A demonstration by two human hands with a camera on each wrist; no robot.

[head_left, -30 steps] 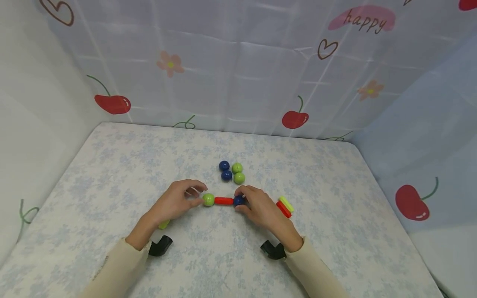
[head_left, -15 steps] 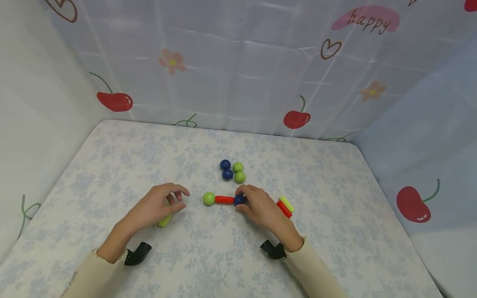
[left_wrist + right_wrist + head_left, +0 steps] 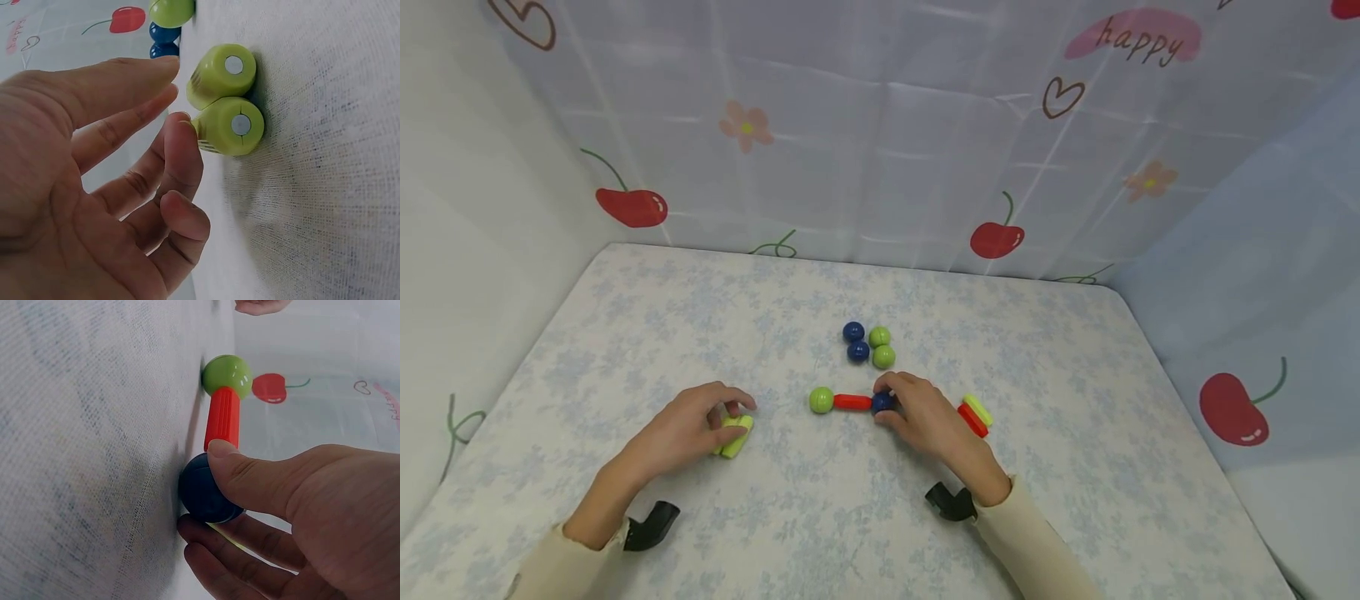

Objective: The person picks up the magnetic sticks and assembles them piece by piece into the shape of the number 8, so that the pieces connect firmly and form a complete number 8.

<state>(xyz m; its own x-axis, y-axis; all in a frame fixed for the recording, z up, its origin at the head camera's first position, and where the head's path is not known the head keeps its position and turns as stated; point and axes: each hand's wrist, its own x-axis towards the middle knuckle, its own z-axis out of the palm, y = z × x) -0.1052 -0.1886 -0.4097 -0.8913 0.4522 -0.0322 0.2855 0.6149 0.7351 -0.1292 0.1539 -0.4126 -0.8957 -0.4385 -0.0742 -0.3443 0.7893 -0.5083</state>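
My right hand (image 3: 928, 421) holds a dark blue ball (image 3: 203, 487) between thumb and fingers on the table. A red rod (image 3: 852, 402) joins that ball to a light green ball (image 3: 822, 400), all in one line. My left hand (image 3: 677, 427) is over two yellow-green rods (image 3: 739, 437) lying side by side. In the left wrist view, the near rod (image 3: 240, 128) shows a silver disc on its end. There my thumb and fingers are bent loosely by the rods, with nothing pinched; whether a fingertip touches one, I cannot tell.
Beyond the joined pieces, two blue balls (image 3: 856, 342) and two green balls (image 3: 882, 347) stand clustered. Right of my right hand lie a red rod (image 3: 973, 421) and a yellow-green rod (image 3: 978, 409). A printed curtain (image 3: 865, 150) hangs behind the table (image 3: 1060, 367).
My left hand has left the green ball and moved left and nearer to the two yellow-green rods. The right hand stays on the blue ball.
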